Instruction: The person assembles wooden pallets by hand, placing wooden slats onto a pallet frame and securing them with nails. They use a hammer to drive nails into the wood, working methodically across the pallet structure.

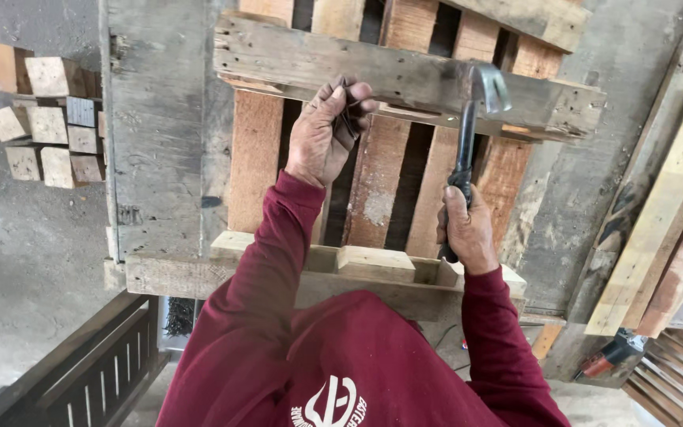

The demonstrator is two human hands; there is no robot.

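Observation:
A wooden pallet [405, 79] of reddish slats and grey cross boards lies in front of me. My left hand [324, 130] reaches over the slats and is closed on a bunch of dark nails [349, 111], just below the grey cross board. My right hand [468, 229] grips the black handle of a claw hammer [476, 103]. The hammer's steel head rests against the same cross board, to the right of my left hand. Both arms wear dark red sleeves.
Several cut wood blocks [41, 111] are stacked at the far left on the concrete floor. Long planks [666, 213] lean at the right. A dark slatted frame [96, 364] sits at lower left. A red power tool [610, 356] lies at lower right beside another pallet.

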